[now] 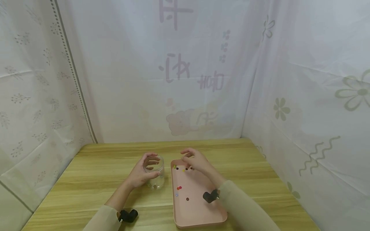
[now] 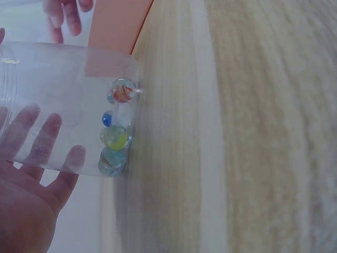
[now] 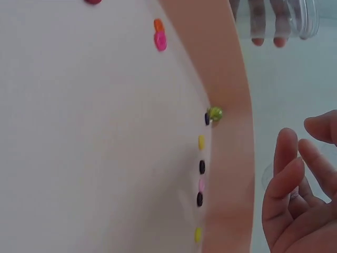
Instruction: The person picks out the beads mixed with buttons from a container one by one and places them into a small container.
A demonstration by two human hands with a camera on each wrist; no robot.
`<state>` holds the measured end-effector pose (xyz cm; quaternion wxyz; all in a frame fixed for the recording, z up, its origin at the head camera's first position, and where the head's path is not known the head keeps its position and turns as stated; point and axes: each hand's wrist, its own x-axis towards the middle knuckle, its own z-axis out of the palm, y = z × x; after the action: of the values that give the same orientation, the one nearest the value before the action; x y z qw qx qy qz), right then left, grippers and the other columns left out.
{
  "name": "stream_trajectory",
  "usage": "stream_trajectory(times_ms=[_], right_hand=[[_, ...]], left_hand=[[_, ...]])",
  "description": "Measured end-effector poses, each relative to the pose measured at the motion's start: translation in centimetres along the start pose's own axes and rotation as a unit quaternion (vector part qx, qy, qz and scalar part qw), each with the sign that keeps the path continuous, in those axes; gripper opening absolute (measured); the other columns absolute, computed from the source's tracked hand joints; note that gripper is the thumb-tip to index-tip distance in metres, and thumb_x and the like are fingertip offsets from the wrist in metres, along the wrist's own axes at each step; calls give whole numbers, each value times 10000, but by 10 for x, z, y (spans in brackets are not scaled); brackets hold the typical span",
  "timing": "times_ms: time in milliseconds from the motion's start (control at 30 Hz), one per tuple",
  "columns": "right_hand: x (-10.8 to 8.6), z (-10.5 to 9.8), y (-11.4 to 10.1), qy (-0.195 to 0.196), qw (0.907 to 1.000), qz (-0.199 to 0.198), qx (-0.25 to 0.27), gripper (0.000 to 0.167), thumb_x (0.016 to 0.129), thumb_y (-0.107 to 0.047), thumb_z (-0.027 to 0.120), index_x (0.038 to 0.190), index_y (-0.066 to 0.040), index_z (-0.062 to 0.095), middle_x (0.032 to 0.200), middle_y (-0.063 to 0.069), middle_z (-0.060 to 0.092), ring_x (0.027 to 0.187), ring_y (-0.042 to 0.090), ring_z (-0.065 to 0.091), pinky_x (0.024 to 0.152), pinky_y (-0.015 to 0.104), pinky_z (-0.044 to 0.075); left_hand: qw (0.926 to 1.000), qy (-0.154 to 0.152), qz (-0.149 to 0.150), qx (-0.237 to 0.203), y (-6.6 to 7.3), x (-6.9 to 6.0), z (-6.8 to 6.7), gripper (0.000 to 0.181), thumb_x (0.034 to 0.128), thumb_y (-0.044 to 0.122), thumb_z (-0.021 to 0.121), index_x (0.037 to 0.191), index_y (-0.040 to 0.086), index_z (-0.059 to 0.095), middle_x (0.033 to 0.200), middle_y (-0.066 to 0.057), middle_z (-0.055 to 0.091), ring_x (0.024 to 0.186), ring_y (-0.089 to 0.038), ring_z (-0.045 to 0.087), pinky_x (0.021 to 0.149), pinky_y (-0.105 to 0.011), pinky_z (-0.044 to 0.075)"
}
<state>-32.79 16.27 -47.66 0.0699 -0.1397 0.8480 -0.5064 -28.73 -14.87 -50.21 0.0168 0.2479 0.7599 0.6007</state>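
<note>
My left hand [image 1: 140, 173] grips a clear, open-topped jar [image 1: 159, 179] standing upright on the table, fingers round its far side and thumb in front. Several glass marbles [image 2: 114, 138] lie at the jar's bottom, with red, blue and yellow-green swirls. To the right is a pink tray [image 1: 199, 205] holding a green marble [image 3: 215, 113], a pale bluish marble [image 1: 177, 195] and several small coloured discs [image 3: 201, 142]. Over the tray's far end hovers my right hand [image 1: 197, 161], fingers loosely bent and thumb apart. I see nothing clearly held in it; a faint round outline behind its fingers is unclear.
A wood-grain table [image 1: 86, 186] carries the jar and tray, which stand close side by side. White printed curtains [image 1: 130, 80] enclose the table at the back and both sides. Each sleeve carries a small black wrist camera [image 1: 128, 216].
</note>
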Motion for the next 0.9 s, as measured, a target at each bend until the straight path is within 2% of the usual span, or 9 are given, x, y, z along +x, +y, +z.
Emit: stream_trajectory(times_ms=[300,533,733,900], right_hand=[[2,-6,9,-173,9996,230,-76,386,1078,-222,695,1442,-94,671,1160,108,746,815,356,744,564,342,567],[2,-6,9,-338,9985,411,-102,407,1047,-160,714,1447,-94,675,1183,124,754,801,296,758,570,325,543],[2,-2,8,-486,9969,527,-330,423,1017,-168,746,1436,-152,692,1216,82,762,831,244,774,569,317,545],[4,5,8,-637,9966,452,-278,386,999,-145,761,1381,-166,709,1205,90,754,830,226,768,557,285,495]], left_hand=[[10000,-2,0,6,0,0,0,770,957,123,843,1576,15,399,1517,-243,592,1424,-494,572,1149,-699,459],[10000,11,-56,-17,-2,1,0,776,959,119,842,1581,8,392,1523,-235,589,1431,-484,571,1157,-696,451],[10000,-21,-19,-49,-4,2,-1,752,964,132,844,1566,25,406,1520,-250,587,1435,-501,560,1154,-697,450],[10000,-40,-24,-88,-3,2,-1,748,963,128,847,1565,43,412,1520,-251,585,1437,-503,557,1157,-699,449]])
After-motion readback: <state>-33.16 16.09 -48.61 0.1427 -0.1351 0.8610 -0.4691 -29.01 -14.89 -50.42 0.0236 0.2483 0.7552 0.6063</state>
